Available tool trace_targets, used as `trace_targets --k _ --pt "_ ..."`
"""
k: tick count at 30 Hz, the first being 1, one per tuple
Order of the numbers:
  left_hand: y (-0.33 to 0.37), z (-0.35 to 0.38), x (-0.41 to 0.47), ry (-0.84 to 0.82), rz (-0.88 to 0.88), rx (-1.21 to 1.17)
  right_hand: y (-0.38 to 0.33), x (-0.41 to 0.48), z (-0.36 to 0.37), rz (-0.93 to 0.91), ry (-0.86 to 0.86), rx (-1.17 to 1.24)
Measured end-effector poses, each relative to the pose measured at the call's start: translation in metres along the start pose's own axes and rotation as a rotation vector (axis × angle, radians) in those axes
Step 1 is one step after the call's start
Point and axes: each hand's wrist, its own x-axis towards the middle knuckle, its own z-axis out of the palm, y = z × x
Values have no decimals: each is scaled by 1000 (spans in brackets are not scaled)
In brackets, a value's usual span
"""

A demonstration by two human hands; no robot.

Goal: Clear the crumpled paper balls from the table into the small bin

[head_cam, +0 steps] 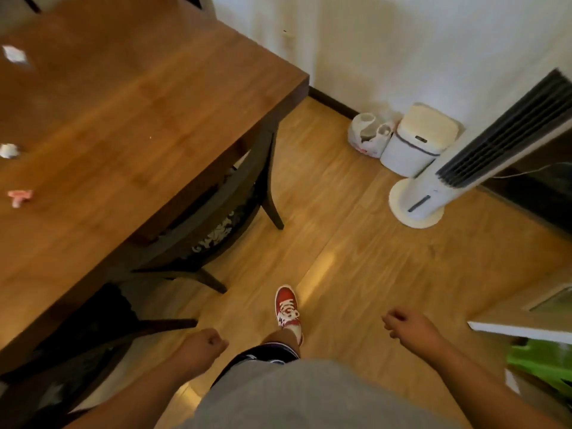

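Observation:
On the brown wooden table (161, 97) lie three crumpled paper balls at the far left: a white one (14, 54) at the back, a small white one (8, 150) in the middle, and a pink one (19, 198) nearest me. The small white bin (416, 140), lid closed, stands on the floor by the wall at the right. My left hand (205, 343) hangs low beside the table's near corner, fingers curled into a fist with nothing visible in it. My right hand (408, 328) hangs at my right side, fingers curled, nothing visible in it.
Dark wooden chairs (223, 218) are tucked under the table's right side. A white plastic bag (366, 134) sits left of the bin and a white tower fan (439, 187) leans just right of it. A green bag (544, 363) and white shelf edge lie at right. My red shoe (288, 308) steps on the wood floor.

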Motion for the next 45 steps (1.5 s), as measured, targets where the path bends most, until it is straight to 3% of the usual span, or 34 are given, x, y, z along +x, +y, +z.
trace_targets --k 10,16,20,23,29,37,45 --pt "149 -127 -21 8 384 -80 -213 9 -47 -404 -125 -88" --pt "197 -196 -28 236 483 -263 -347 14 -51 -675 -225 -213" --pt "195 -235 0 419 353 -365 -422 37 -37 -796 -330 -337" --pt "175 -259 34 496 195 -308 -473 70 -18 -833 -428 -407" --pt "120 -275 84 492 -25 -93 -566 133 42 -822 -585 -679" --pt "82 -280 118 556 -278 -92 -628 164 146 -1087 -426 -1064" --pt "41 -333 161 689 -294 -108 -693 194 217 -1234 -263 -1191"
